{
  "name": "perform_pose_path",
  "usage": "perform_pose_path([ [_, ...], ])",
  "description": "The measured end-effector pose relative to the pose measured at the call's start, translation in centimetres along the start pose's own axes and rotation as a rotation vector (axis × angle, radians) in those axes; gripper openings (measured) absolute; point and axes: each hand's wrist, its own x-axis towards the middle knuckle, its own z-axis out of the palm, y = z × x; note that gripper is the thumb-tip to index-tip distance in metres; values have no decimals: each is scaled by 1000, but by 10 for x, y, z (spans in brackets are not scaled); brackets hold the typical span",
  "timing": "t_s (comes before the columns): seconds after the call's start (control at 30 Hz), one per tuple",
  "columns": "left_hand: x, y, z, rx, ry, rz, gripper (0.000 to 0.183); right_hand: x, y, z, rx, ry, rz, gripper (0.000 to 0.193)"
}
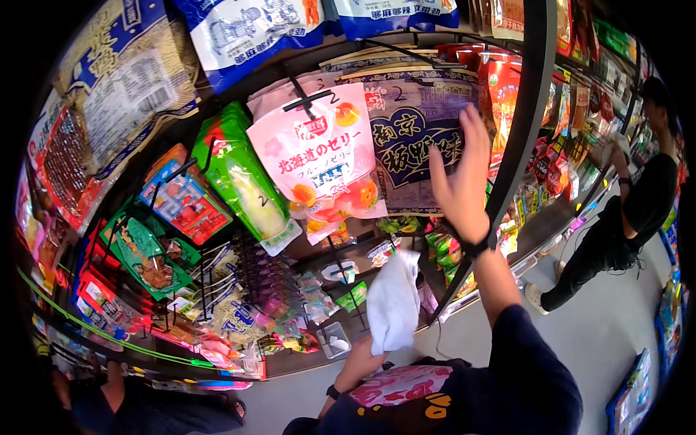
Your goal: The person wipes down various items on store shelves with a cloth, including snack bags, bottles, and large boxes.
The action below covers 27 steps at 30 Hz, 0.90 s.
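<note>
My left hand (379, 346) is mostly covered by a folded white cloth (394, 304) that it holds up in front of the lower shelf. My right hand (462, 181) reaches up with fingers stretched out and thumb apart. It lies over the right part of a dark purple snack bag (407, 185) on a hook; whether it touches the bag, I cannot tell. Just left of that bag hangs a pink jelly pouch (317, 206) with fruit pictures, in front of more pink pouches. A black band (475, 245) circles my right wrist.
Green packs (250, 181), red pouches (500, 94) and many other snack bags hang on hooks. A dark shelf upright (518, 138) stands right of my right arm. A person in black (641, 188) stands in the right aisle; another person's dark clothing (159, 406) shows lower left.
</note>
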Motion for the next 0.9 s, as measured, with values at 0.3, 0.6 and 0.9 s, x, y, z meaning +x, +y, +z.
perform_pose_path([
  [0.3,-32,-33,-14,124,-127,-45,38,-22,20,34,-301,-228,-61,60],
  [0.6,-38,-41,-43,138,-227,-30,38,-76,1,-18,-143,-391,201,60],
  [0.9,-31,-50,-51,-316,-426,-117,51,-241,-140,-102,-23,-789,455,24],
])
